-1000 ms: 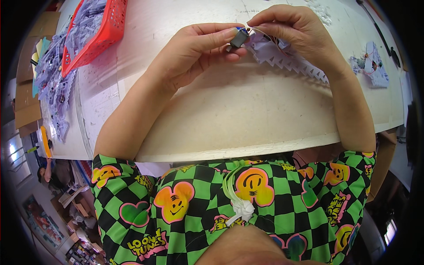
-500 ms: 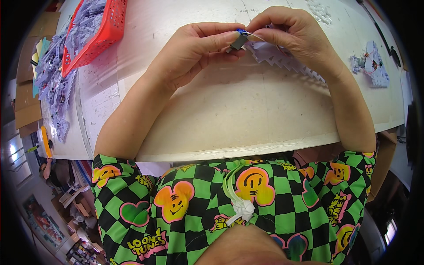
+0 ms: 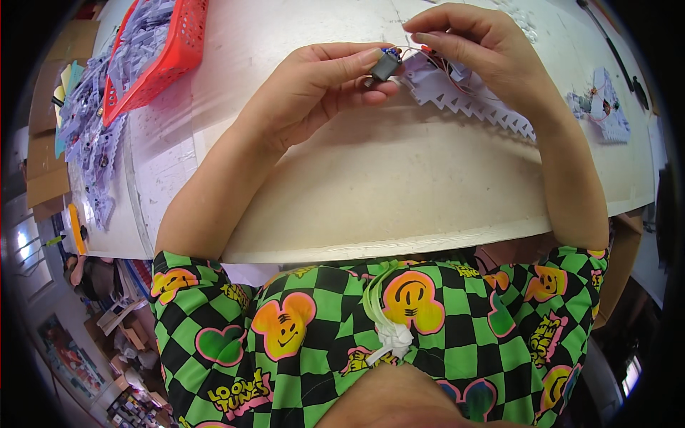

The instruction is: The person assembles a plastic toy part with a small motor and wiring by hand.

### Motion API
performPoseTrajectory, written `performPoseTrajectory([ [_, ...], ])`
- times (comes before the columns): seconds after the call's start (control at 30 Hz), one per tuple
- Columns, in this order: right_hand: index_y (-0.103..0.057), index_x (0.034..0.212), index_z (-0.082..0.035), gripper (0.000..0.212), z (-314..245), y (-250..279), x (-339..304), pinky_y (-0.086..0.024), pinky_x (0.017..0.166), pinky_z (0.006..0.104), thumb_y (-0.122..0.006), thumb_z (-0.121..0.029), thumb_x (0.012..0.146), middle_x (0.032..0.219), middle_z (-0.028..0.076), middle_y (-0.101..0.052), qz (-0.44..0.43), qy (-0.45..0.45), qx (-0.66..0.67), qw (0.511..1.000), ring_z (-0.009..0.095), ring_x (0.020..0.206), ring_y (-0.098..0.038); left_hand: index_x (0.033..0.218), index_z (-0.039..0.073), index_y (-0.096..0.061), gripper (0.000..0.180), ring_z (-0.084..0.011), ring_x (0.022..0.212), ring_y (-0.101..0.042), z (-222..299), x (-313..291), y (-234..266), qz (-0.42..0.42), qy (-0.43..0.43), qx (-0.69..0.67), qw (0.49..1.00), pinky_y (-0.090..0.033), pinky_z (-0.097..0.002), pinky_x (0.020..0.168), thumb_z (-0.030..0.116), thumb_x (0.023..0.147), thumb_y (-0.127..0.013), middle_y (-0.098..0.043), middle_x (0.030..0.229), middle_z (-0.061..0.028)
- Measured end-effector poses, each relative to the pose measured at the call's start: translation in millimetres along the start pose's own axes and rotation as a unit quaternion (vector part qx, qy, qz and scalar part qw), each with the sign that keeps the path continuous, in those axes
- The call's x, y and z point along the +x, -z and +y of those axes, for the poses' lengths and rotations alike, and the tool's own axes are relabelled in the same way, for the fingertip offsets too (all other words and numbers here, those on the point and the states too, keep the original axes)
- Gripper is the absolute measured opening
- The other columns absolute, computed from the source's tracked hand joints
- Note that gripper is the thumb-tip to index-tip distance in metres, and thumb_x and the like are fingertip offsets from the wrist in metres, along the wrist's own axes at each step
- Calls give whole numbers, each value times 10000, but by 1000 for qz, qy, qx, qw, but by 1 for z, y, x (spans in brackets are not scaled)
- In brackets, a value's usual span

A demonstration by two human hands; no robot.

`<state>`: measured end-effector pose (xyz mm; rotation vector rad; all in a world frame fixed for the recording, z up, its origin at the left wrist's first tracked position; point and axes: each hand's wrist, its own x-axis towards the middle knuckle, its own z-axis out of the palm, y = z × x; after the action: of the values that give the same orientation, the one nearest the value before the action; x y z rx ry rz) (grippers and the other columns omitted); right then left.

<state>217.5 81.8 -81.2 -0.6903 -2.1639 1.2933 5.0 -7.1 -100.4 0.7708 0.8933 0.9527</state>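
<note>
My left hand (image 3: 325, 82) pinches a small dark motor (image 3: 386, 67) with a blue end between thumb and fingers, above the far middle of the table. Thin wires (image 3: 442, 60), red and pale, run from the motor's blue end under my right hand (image 3: 492, 57). That hand hovers just right of the motor, its thumb and index fingertips slightly apart with nothing visible between them. Below it lies a pale saw-toothed plastic part (image 3: 457, 96), partly covered by the hand.
A red perforated basket (image 3: 160, 75) full of pale plastic parts stands at the left. Beside it is a heap of similar parts (image 3: 89, 153). Another wired part (image 3: 606, 107) lies right, near a dark rod (image 3: 621, 57). Small clear pieces (image 3: 519, 21) lie at the far edge.
My right hand has drawn slightly back from the motor, its thumb and finger coming off the wire. My left hand keeps hold of the motor, and more of the toothed part shows.
</note>
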Motion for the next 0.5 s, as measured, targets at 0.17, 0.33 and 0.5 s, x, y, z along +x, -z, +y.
performPoseTrajectory([
  [0.17, -677, 869, -48, 199, -6, 1, 0, -495, 683, 275, -602, 57, 716, 888, 122, -641, 31, 201, -172, 964, 197, 786, -634, 1251, -89, -465, 385, -155, 907, -646, 0, 0, 6, -2, 6, -39, 999, -566, -203, 780, 157, 956, -489, -595, 1128, -173],
  [0.33, -663, 866, -4, 223, -17, -9, -6, -518, 664, 291, -572, 102, 693, 971, 157, -628, 27, 243, -320, 915, 242, 814, -649, 1246, -96, -462, 390, -157, 886, -651, 0, 1, 4, 8, 3, -49, 999, -567, -206, 783, 159, 953, -497, -595, 1126, -184],
  [0.5, -685, 968, -73, 322, -10, -14, -7, -511, 650, 277, -588, 85, 705, 1001, 82, -641, 53, 249, -350, 902, 204, 782, -636, 1241, -99, -466, 389, -156, 885, -649, 0, 0, 3, 17, -4, -33, 999, -566, -210, 788, 154, 948, -506, -599, 1117, -190],
])
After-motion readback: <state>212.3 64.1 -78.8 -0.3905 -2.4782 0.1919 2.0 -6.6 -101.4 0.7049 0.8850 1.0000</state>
